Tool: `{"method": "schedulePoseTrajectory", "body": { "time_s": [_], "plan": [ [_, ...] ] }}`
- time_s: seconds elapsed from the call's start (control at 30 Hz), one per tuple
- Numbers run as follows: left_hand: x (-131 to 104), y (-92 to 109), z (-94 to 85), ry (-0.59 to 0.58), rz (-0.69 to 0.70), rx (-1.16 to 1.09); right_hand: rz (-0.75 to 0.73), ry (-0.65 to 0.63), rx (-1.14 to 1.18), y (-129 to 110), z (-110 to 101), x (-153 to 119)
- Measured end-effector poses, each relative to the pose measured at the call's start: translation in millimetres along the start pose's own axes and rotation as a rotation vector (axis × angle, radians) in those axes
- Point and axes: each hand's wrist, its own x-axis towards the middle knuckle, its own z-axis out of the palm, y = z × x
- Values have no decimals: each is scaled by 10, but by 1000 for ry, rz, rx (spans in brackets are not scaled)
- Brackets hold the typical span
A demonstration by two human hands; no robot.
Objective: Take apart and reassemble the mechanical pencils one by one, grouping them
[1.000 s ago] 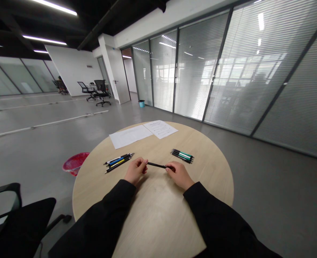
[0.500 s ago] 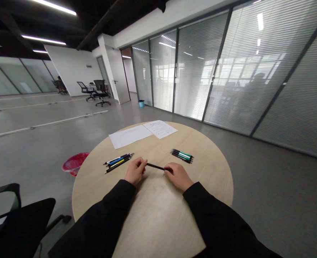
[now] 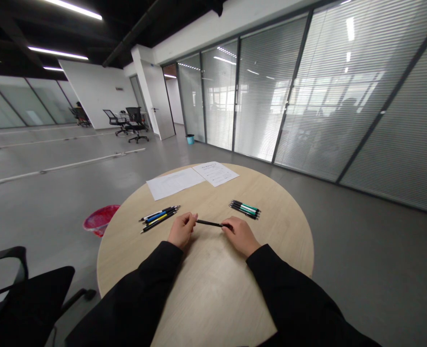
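Observation:
A slim black pen [image 3: 209, 223] spans the gap between my hands, just above the round wooden table [image 3: 213, 289]. My left hand [image 3: 183, 229] pinches one end of it with thumb and fingers. The other end is gripped by my right hand [image 3: 241, 235], whose fingers partly hide it. Left of my left hand lies a loose group of pens [image 3: 159, 218] with white, blue, yellow and black barrels. Beyond my right hand, several pens with green and white grips [image 3: 245, 209] lie side by side in a neat row.
Two printed sheets of paper, a wide one [image 3: 176, 183] and a smaller one [image 3: 216, 173], lie at the table's far side. A red bin [image 3: 100, 219] stands on the floor at the left. A black chair [image 3: 28, 299] is at the lower left.
My right hand has shifted very slightly, and the pen sits a touch more level. The pens and papers on the table have stayed in place.

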Motion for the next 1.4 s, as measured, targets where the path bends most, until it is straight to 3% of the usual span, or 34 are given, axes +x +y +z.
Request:
{"method": "schedulePoseTrajectory", "body": {
  "time_s": [0.13,0.43,0.67,0.97,1.4],
  "plan": [
    [-9,31,5,-13,-12,-23,-14,14,24,6,-10,-3],
    [16,25,11,-61,69,-325,10,45,17,62,-15,14],
    [47,-64,20,-77,90,-318,15,60,26,35,-46,15],
    [30,20,7,-54,14,-224,13,64,33,43,-48,18],
    [14,21,-9,-39,50,-106,6,58,36,36,-48,16]
  ]
}}
